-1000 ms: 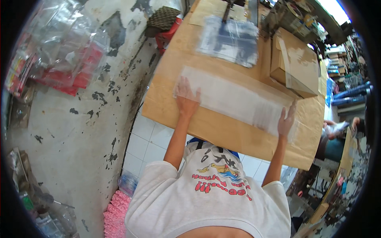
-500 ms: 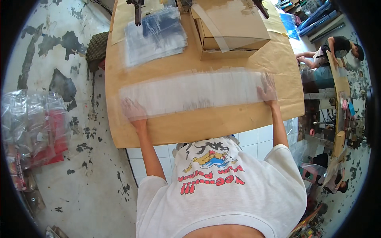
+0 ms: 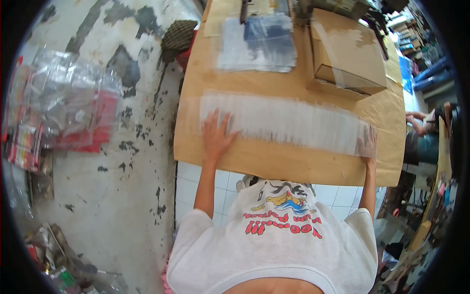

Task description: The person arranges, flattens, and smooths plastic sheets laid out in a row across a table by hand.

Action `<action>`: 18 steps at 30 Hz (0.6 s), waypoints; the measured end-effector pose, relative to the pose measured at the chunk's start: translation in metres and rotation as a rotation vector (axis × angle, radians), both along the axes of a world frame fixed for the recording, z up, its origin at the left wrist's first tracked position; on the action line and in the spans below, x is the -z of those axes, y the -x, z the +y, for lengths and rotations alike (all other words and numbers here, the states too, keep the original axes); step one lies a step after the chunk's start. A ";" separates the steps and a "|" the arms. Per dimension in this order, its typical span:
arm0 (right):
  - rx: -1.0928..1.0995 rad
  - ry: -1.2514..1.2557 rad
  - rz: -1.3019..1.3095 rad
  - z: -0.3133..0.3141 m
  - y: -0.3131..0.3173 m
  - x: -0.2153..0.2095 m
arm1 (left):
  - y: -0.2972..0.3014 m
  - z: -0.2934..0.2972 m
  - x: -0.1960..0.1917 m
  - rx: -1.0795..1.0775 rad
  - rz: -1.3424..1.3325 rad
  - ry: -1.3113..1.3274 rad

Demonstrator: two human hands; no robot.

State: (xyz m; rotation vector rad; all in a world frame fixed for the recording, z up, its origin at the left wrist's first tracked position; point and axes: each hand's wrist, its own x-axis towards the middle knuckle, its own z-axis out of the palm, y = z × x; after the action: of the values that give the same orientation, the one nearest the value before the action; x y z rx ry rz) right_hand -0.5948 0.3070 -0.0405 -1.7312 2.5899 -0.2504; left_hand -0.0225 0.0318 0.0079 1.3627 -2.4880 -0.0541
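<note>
A long band of thin, clear plastic sheets [image 3: 284, 120], overlapping one another like a fanned stack, lies across the brown-covered table [image 3: 274, 164] in front of me. My left hand [image 3: 218, 137] rests flat near the left end of the band, its fingers spread over the near edge. At the right end is my right hand [image 3: 367, 143], fingers stretched out and partly seen through the plastic. Whether those fingers lie under the top layer or just beside it is hard to make out.
Beyond the band lie a pile of clear plastic bags [image 3: 257, 44] and a cardboard box [image 3: 345, 54] with tape. More plastic packaging [image 3: 73, 98] sits to the left by a worn wall. At the far right, a person's legs [image 3: 421, 121] show near a bench.
The view has shifted, so the table sits further right. My left hand has come from behind the plastic to on top of it. The right hand stays at the right end.
</note>
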 end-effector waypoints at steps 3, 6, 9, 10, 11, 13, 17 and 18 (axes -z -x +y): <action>0.053 0.047 0.006 -0.004 0.004 0.009 | 0.002 -0.031 0.040 -0.044 0.041 -0.027; 0.082 -0.567 0.045 0.009 -0.033 0.013 | 0.001 -0.046 0.054 -0.053 0.112 -0.067; -0.087 -0.991 -0.617 -0.072 -0.189 -0.137 | -0.007 -0.043 0.062 -0.054 0.077 -0.033; -0.296 -0.765 -0.643 -0.079 -0.218 -0.122 | -0.004 -0.046 0.061 -0.031 0.098 -0.030; -0.404 -0.570 -0.730 -0.120 -0.276 -0.148 | -0.007 -0.045 0.065 -0.021 0.113 -0.033; -0.679 -0.153 -0.814 -0.182 -0.369 -0.122 | -0.010 -0.045 0.074 -0.038 0.098 -0.016; -1.013 -0.019 -0.635 -0.282 -0.543 -0.044 | 0.008 -0.046 0.067 -0.060 0.116 -0.055; -1.027 -0.082 -0.529 -0.296 -0.571 -0.012 | 0.014 -0.047 0.063 -0.044 0.111 -0.044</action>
State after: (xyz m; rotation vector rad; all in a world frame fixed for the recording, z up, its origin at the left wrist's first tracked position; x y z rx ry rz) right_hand -0.0239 0.0110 -0.0285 -2.2734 1.1454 -0.4552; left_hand -0.0367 -0.0150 -0.0547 1.3920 -2.3782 -0.1702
